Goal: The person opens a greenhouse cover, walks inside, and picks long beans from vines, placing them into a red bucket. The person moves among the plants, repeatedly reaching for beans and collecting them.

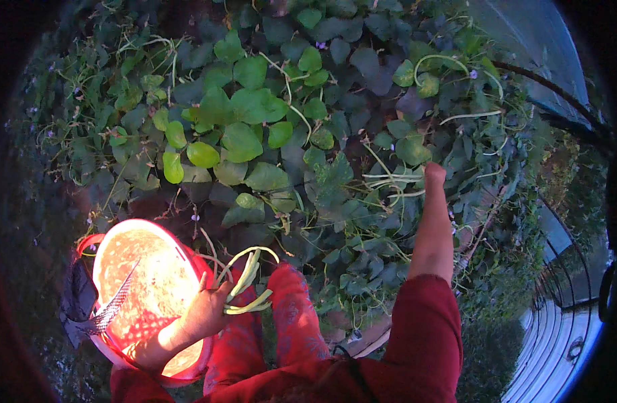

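My left hand (206, 308) is shut on a small bunch of pale green long beans (249, 277), some of them curling up past the fingers. Its forearm lies across the mouth of a red plastic basket (159, 267), whose inside is brightly sunlit. Out to the right, my right hand (435, 174) reaches into the leafy bean vines (253, 106). Several long pale bean pods (396, 180) stick out leftward from it, apparently in its grip, though the fingers are mostly hidden.
More pods hang in the foliage, such as a curved pod (442, 58) and a straight one (472, 116). Dark netting (81, 312) hangs at the basket's left side. A dark curved pole (550, 85) and a pale ribbed object (550, 347) stand at the right.
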`<state>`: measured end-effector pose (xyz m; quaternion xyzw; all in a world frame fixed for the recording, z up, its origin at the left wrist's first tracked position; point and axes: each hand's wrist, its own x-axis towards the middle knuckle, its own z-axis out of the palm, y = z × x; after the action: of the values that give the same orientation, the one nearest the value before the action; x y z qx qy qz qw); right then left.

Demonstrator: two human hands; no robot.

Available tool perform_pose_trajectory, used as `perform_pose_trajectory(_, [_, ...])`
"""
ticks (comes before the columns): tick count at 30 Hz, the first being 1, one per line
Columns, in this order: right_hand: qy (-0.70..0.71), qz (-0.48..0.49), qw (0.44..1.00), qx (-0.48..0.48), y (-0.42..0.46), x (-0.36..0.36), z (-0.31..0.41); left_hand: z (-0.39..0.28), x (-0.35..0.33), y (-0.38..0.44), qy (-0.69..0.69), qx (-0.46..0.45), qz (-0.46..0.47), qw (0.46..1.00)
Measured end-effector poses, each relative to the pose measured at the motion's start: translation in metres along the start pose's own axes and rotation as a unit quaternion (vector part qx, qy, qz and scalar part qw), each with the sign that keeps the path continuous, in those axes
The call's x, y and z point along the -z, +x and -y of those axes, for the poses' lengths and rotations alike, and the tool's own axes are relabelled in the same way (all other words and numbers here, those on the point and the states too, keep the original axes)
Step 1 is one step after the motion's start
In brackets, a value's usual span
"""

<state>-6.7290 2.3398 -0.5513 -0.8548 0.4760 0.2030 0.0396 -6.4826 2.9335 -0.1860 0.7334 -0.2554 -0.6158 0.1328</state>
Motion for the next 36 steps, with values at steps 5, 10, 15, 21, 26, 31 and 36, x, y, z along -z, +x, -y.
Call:
perform_pose_trajectory(5, [0.067, -0.068, 0.994, -0.046, -0.052, 0.06, 0.083, -0.001, 0.005, -0.003, -0.054, -0.021, -0.06, 0.997])
perform_pose_trajectory(10, [0.5, 0.236, 0.832, 0.035, -0.204, 0.203, 0.274, -0.008, 0.007, -0.009, -0.205, 0.057, -0.092, 0.973])
perform_pose_trajectory(15, [0.628, 0.465, 0.612, 0.122, -0.343, 0.315, 0.371, -0.02, 0.008, -0.024, -0.347, -0.139, -0.193, 0.907])
perform_pose_trajectory(21, [0.653, 0.477, 0.579, 0.104, -0.37, 0.382, 0.386, -0.061, 0.026, -0.047, -0.33, -0.288, -0.146, 0.887])
perform_pose_trajectory(26, [0.547, 0.116, 0.78, 0.28, -0.354, 0.403, 0.381, -0.065, 0.022, -0.073, -0.723, -0.172, -0.044, 0.667])
perform_pose_trajectory(31, [0.509, 0.064, 0.724, 0.461, -0.4, 0.433, 0.344, -0.048, -0.034, -0.086, -0.804, -0.057, -0.041, 0.591])
perform_pose_trajectory(36, [0.505, 0.25, 0.606, 0.561, -0.466, 0.439, 0.386, -0.041, -0.023, -0.118, -0.725, -0.118, -0.174, 0.656])
